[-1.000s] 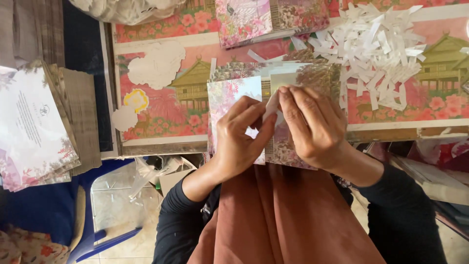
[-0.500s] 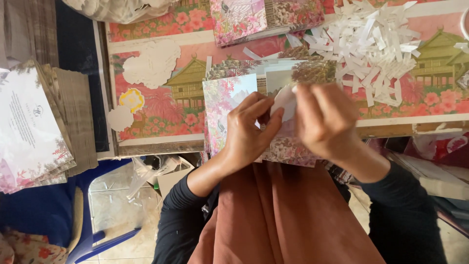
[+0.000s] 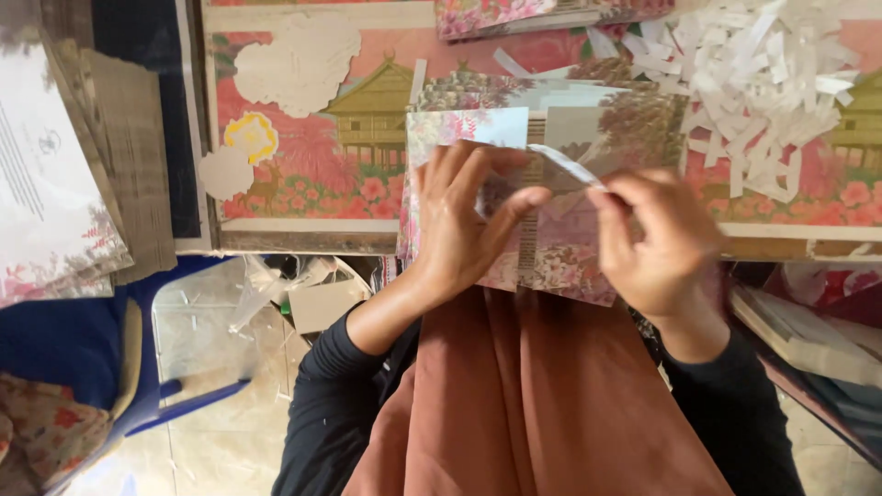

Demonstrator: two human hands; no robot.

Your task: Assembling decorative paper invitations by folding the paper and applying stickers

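left hand (image 3: 464, 220) on floral card (image 3: 551, 207); right hand (image 3: 657, 241) pinching white strip (image 3: 562, 163)

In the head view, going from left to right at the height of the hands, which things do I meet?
Stack of printed sheets → blue chair → left hand → white paper strip → right hand → pile of white paper strips.
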